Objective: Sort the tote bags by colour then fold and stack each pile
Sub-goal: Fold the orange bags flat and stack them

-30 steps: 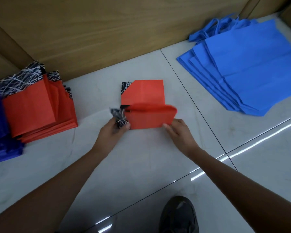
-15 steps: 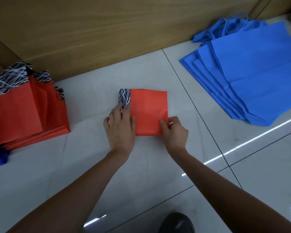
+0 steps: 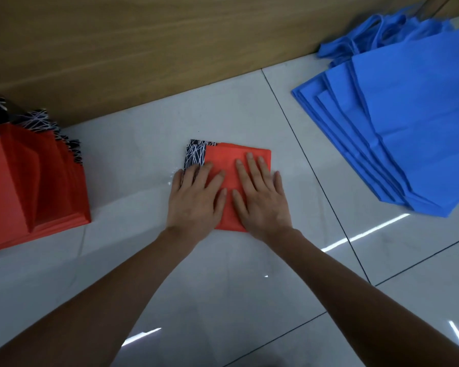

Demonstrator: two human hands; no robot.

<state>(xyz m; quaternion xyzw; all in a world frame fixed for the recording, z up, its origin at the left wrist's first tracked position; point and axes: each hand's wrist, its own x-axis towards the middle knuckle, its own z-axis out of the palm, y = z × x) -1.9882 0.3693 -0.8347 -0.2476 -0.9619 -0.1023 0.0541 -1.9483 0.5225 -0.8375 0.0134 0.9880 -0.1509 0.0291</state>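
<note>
Since half a sec ago your R hand point(image 3: 263, 205) is letting go of the near-right corner and sliding up onto the folded red tote bag point(image 3: 224, 157), and your L hand point(image 3: 194, 202) is shifting inward from the trim edge. Now both hands are lying flat, palms down, fingers straight and slightly spread, pressing the bag against the tiled floor point(image 3: 223, 287). Nothing gripped, no pinch, just open palms bearing down. Thumbs are nearly meeting over the middle of the bag. Your L fingers are reaching onto the black-and-white trim point(image 3: 195, 154) at the bag's far-left corner; your R fingers are pointing toward the far edge, w/ the little finger running along the bag's R side. The bag is sitting centre frame as a squarish packet, apart from both piles. To your L, the stack of folded red bags point(image 3: 24, 186) is resting on the floor near the wooden panel point(image 3: 143, 49), patterned trims showing at its far side, edges stepped rather than flush. To your R, the pile of blue tote bags point(image 3: 408, 123) is lying unfolded and fanned, its handles point(image 3: 376, 35) bunching up against the panel, well apart from the red bag.
</note>
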